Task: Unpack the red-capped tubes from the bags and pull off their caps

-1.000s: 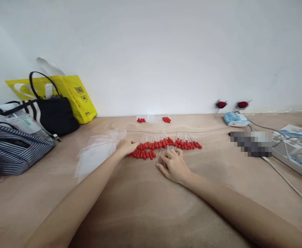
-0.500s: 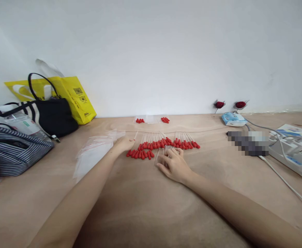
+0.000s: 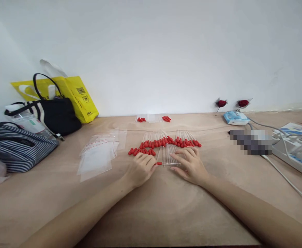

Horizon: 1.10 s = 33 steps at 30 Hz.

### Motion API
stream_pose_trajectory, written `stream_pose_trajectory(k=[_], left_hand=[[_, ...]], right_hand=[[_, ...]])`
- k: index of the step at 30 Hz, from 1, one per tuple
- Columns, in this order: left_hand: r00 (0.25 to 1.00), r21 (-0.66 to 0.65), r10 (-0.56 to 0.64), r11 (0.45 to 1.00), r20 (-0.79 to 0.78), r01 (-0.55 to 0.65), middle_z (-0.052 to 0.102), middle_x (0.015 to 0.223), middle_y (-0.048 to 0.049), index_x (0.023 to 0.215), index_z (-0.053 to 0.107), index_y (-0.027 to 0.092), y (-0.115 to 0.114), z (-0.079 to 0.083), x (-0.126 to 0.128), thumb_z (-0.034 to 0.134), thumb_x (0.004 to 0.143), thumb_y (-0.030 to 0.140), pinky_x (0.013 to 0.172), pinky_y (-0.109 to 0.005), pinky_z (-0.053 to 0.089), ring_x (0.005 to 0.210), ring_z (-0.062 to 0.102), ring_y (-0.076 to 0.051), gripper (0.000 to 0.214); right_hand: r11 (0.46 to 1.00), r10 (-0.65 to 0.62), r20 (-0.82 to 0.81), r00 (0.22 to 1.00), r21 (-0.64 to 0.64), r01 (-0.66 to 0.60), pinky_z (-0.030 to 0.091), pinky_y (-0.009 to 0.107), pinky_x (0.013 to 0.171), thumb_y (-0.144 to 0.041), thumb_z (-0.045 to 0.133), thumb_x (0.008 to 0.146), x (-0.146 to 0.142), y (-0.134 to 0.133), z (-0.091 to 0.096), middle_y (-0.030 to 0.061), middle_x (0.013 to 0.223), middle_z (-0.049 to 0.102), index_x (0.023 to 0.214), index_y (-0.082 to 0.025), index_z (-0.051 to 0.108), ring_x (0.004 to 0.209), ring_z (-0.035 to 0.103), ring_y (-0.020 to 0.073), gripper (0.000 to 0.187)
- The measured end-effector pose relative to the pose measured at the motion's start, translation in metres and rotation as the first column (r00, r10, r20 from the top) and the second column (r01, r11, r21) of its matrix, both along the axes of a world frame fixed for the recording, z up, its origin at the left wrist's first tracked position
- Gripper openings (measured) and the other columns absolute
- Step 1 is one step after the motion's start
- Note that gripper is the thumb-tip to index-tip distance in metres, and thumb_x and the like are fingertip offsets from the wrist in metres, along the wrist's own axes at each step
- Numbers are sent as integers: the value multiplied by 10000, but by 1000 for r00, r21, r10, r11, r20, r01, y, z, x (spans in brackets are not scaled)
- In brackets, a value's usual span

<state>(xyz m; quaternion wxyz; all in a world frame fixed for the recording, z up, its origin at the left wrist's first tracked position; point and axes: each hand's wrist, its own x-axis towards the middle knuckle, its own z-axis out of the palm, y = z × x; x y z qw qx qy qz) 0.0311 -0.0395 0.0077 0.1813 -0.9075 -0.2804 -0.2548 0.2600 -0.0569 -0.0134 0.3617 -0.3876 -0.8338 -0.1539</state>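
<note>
The left hand (image 3: 142,168) pinches a red bulb (image 3: 159,163) between thumb and fingers, just above the near part of the desk (image 3: 151,213). A clear tube (image 3: 170,164) runs from that bulb toward the right hand, lying roughly crosswise to the person. The right hand (image 3: 191,167) is spread fairly wide: its thumb is on the near side of the tube's free end and its index finger on the far side, with a gap between the 2 fingertips. Whether either of them touches the tube, I cannot tell.

Between the hands, just beyond the held tube, a set of bare clear tubes (image 3: 168,154) lies side by side, pointing toward the wall (image 3: 151,62). The right hand's other fingers reach over their right side. Farther out, 2 groups of red-capped droppers lie fanned, tubes toward the wall: the left group (image 3: 156,142) and the right group (image 3: 187,142). Just beyond the left hand's knuckles is a cluster of red bulbs (image 3: 142,151).

To the left of that cluster, clear zip bags (image 3: 96,160) overlap in a loose pile. Near the wall, 2 small heaps of red pieces show, a left heap (image 3: 141,119) and a right heap (image 3: 166,119), with clear plastic (image 3: 153,118) between them.
</note>
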Motion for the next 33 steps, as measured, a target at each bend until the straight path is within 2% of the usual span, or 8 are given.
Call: stream_pose_trajectory(k=[5,8,11,14,24,33], left_hand=[[998,10,-49,999,45,48,591,684,-32,694,519,151,0,-8,7,427,852,210,619,-290,380,634,532,-144,193],[997,-12,-44,999,68,45,609,700,-38,705,536,151,-1,-8,8,438,849,215,636,-299,405,655,547,-151,186],[991,-49,-54,997,123,61,646,844,-66,845,573,145,0,-8,9,447,845,219,738,-327,434,820,579,-179,146],[985,-33,-121,992,124,125,640,1009,-77,986,571,147,3,-9,10,439,849,189,863,-360,415,1009,547,-192,195],[985,-20,-147,989,91,149,652,1029,-8,817,613,185,-1,-5,8,452,842,130,1004,-473,260,1068,530,-200,172],[979,-16,-179,983,101,182,650,1032,-17,842,605,172,-4,-5,9,420,830,81,1015,-426,250,1099,508,-178,207]], right_hand=[[998,57,-8,998,20,-57,208,452,950,-290,532,813,-18,1,1,-10,857,667,945,-270,618,901,531,169,159],[996,83,-42,996,26,-82,196,454,964,-221,516,821,-22,2,1,-34,757,682,870,-256,631,851,556,149,130],[995,86,-38,996,49,-84,202,454,966,-187,496,824,-22,1,2,-29,753,687,876,-249,628,841,567,143,154],[990,100,-16,995,98,-98,206,447,970,-162,479,825,-20,1,0,-30,758,688,893,-252,622,845,571,133,183],[979,91,-2,996,184,-89,202,431,964,-188,534,803,-17,-4,2,-65,707,687,869,-259,614,813,588,125,125],[971,110,-24,994,217,-102,198,427,962,-183,553,789,-18,-4,3,-76,716,689,858,-252,607,795,596,123,112]])
